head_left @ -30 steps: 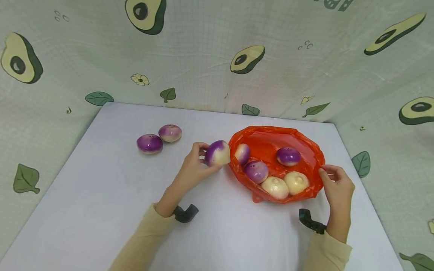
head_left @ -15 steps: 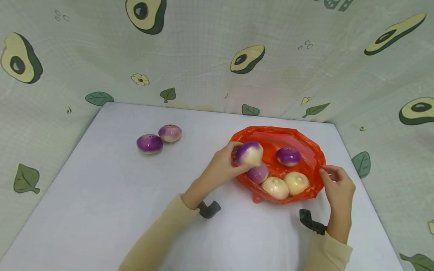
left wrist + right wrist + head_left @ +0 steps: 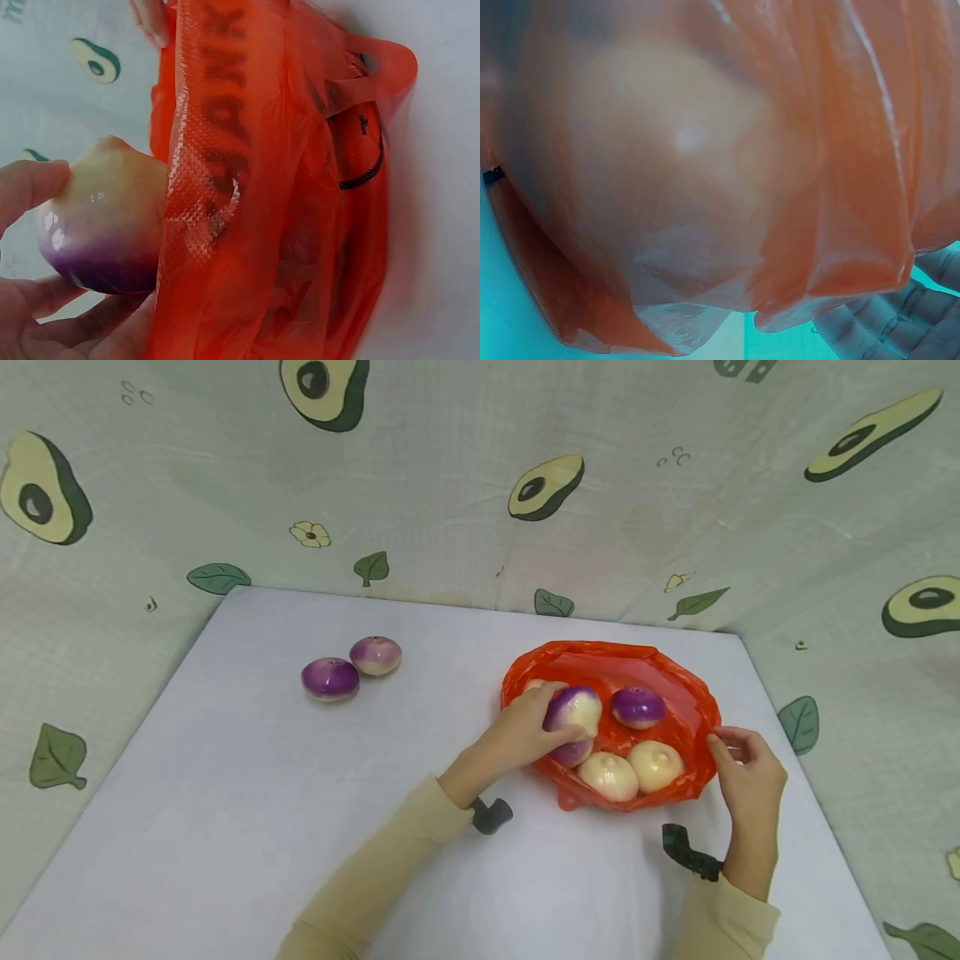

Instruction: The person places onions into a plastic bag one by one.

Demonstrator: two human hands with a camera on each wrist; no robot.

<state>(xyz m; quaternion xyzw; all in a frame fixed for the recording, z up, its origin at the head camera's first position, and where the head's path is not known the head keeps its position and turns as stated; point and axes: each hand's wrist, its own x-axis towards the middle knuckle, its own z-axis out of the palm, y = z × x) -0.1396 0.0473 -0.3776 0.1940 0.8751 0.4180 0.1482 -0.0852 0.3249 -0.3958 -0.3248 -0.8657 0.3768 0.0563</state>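
A red plastic bag (image 3: 678,668) lies with its mouth wide on the table, holding several purple-and-white turnips. My left hand (image 3: 519,727) grips a turnip (image 3: 581,708) inside the bag's mouth, over another purple turnip (image 3: 572,753). In the left wrist view, thumb and fingers hold this turnip (image 3: 105,217) beside the bag's side wall (image 3: 247,187). My right hand (image 3: 750,772) pinches the bag's right rim. Also in the bag are a dark purple turnip (image 3: 638,707) and two pale ones, one pale turnip (image 3: 609,776) near the front. Through the bag, a pale turnip (image 3: 675,142) shows in the right wrist view.
Two purple turnips, a darker one (image 3: 331,679) and a lighter one (image 3: 376,656), sit side by side at the table's back left. A cloth with avocado prints (image 3: 450,485) hangs behind the white table (image 3: 210,777).
My left hand has carried the turnip rightward from outside the bag, across its left rim and into its mouth. The right hand has kept its place on the rim.
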